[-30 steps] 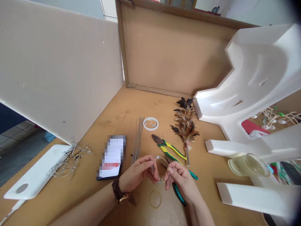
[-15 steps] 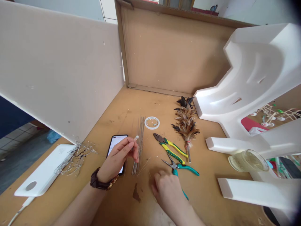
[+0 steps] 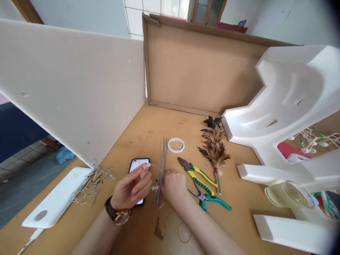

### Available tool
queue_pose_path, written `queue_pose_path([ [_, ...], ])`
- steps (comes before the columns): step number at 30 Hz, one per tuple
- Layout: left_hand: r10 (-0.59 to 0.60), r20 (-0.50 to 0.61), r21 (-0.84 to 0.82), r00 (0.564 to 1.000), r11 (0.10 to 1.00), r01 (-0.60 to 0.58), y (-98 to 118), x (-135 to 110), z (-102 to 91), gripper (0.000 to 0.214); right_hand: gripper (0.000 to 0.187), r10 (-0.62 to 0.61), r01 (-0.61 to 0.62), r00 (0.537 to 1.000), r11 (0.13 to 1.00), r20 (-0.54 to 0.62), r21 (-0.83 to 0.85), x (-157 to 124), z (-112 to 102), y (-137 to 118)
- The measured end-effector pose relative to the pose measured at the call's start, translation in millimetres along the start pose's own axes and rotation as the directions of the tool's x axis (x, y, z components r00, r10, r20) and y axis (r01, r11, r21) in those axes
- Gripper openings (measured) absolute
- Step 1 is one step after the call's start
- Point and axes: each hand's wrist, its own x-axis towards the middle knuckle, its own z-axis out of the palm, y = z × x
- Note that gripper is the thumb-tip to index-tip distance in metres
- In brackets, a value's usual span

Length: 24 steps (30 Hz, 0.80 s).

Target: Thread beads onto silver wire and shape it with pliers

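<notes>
My left hand [image 3: 134,186], wearing a wristwatch, pinches a thin beaded wire with a clear bead [image 3: 147,165] at the fingertips. The wire arcs rightward from there towards my right hand [image 3: 174,186]. More pale beads [image 3: 154,187] show between the two hands, below the arc. My right hand is closed, knuckles up, beside a bundle of straight thin wires [image 3: 163,152]; its fingertips and whatever they hold are hidden. Under my left hand lies a phone [image 3: 136,162]. Just beyond the wires is a round white lid [image 3: 169,150] with small beads in it.
Combination pliers [image 3: 198,176] and green-handled needle-nose pliers [image 3: 219,203] lie right of my hands, near a feather duster [image 3: 214,140]. Tangled wire pieces [image 3: 92,180] rest by a white power bank [image 3: 57,198]. A glass jar [image 3: 289,194] stands right, by white foam [image 3: 292,95]. Cardboard [image 3: 199,71] stands behind.
My right hand has moved up and left, from beside the needle-nose pliers to the wire bundle. The wire arc and lower beads now show. The view has tipped up slightly.
</notes>
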Motion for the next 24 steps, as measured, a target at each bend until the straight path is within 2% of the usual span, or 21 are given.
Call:
queue_pose_path([
  [2,-0.017,0.018,0.024,1.0,1.0,0.016,-2.5,1.9,-1.3,0.022,0.005,0.038,-0.037,0.999,0.998,-0.023,0.045,6.0,6.4,-7.3],
  [5,-0.035,0.039,0.036,0.999,0.999,0.034,-6.1,2.4,-1.7,0.023,0.024,0.097,-0.092,0.995,0.986,-0.026,0.139,14.0,7.1,-4.7],
  [7,-0.039,0.041,0.039,0.998,0.999,0.038,-7.2,1.5,-1.3,0.024,0.029,0.123,-0.119,0.992,0.97,-0.006,0.214,17.5,0.8,4.6],
  [10,-0.047,0.054,0.038,0.997,0.998,0.045,-6.9,0.0,-0.7,0.024,0.025,0.127,-0.149,0.988,0.926,0.084,0.347,15.0,-15.1,26.6],
  [12,-0.063,0.062,0.043,0.996,0.997,0.06,-6.8,-0.5,-0.8,0.022,0.016,0.085,-0.174,0.973,0.877,0.212,0.448,6.6,-26.5,44.8],
  [14,-0.11,0.067,0.06,0.992,0.993,0.106,-8.6,-0.5,-1.2,0.02,0.008,0.031,-0.207,0.949,0.813,0.314,0.544,-6.6,-37.0,63.5],
  [17,-0.276,0.041,0.121,0.96,0.955,0.269,-17.8,1.1,-2.4,0.018,0.011,-0.018,-0.241,0.932,0.716,0.362,0.655,-30.8,-50.4,88.1],
  [18,-0.341,0.012,0.154,0.94,0.929,0.336,-23.1,2.1,-3.1,0.018,0.014,-0.032,-0.246,0.935,0.658,0.353,0.712,-38.6,-54.4,94.5],
  [19,-0.4,-0.024,0.188,0.916,0.898,0.397,-29.3,3.5,-4.2,0.019,0.018,-0.039,-0.249,0.946,0.547,0.321,0.799,-45.8,-57.9,99.8],
  [21,-0.47,-0.11,0.254,0.876,0.839,0.482,-43.7,6.7,-7.4,0.019,0.022,0.0,-0.225,0.97,0.381,0.244,0.896,-57.3,-62.9,107.3],
  [22,-0.474,-0.16,0.294,0.866,0.814,0.5,-51.2,8.5,-9.7,0.02,0.023,0.027,-0.206,0.978,0.323,0.209,0.924,-61.5,-63.9,109.7],
  [24,-0.394,-0.267,0.443,0.879,0.76,0.476,-64.3,11.6,-15.1,0.023,0.022,0.063,-0.175,0.984,0.28,0.164,0.944,-67.0,-62.8,112.8],
])
